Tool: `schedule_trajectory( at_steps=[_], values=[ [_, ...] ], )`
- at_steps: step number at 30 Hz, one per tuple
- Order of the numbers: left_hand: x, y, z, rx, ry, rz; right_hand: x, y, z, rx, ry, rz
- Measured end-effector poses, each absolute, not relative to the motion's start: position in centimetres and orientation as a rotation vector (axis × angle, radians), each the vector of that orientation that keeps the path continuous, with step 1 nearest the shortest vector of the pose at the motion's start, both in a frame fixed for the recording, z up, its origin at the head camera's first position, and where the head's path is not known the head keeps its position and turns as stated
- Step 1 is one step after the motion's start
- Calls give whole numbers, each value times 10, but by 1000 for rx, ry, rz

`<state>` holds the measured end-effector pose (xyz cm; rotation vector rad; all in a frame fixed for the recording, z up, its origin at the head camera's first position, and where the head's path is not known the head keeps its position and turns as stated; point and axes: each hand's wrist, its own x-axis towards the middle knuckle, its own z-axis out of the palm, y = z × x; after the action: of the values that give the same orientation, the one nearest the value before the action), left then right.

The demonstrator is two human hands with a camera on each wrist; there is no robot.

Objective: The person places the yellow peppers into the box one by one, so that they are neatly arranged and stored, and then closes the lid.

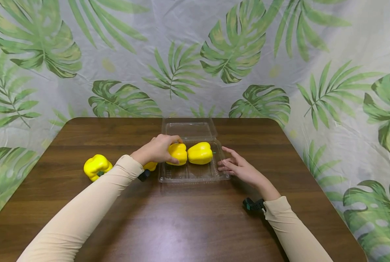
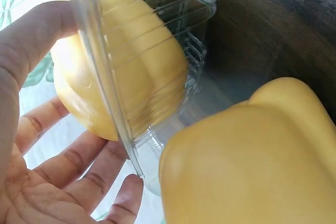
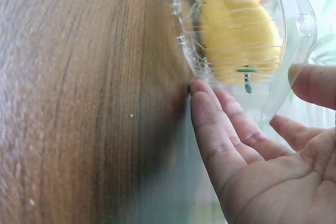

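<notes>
A clear plastic clamshell container [image 1: 195, 179] lies on the table with its lid [image 1: 190, 129] folded back. My left hand [image 1: 157, 148] grips a yellow bell pepper [image 1: 178, 155] inside the container's left half, thumb on the near side and fingers on the far side. Beside it, in the right half, lies another yellow bell pepper [image 1: 200, 153]; its green stem shows in the right wrist view. My right hand [image 1: 244, 170] is at the container's right side, fingers extended, fingertips by the wall [image 3: 302, 19]. Whether they touch it I cannot tell.
One yellow bell pepper [image 1: 98, 166] lies on the left of the brown wooden table [image 1: 168, 225]. Another pepper [image 1: 150, 166], partly hidden by my left wrist, sits just outside the container's left edge. A leaf-patterned cloth [image 1: 182, 72] hangs behind the table.
</notes>
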<state>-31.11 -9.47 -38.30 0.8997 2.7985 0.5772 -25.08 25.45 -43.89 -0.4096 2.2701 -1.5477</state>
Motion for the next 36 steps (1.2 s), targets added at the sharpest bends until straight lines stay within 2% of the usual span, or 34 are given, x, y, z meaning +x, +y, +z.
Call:
schedule_trajectory(
  at_steps=[36],
  values=[
    [-308,-92,-378,877,2828,471,-251,256,-439,-436,2280,-1537]
  ],
)
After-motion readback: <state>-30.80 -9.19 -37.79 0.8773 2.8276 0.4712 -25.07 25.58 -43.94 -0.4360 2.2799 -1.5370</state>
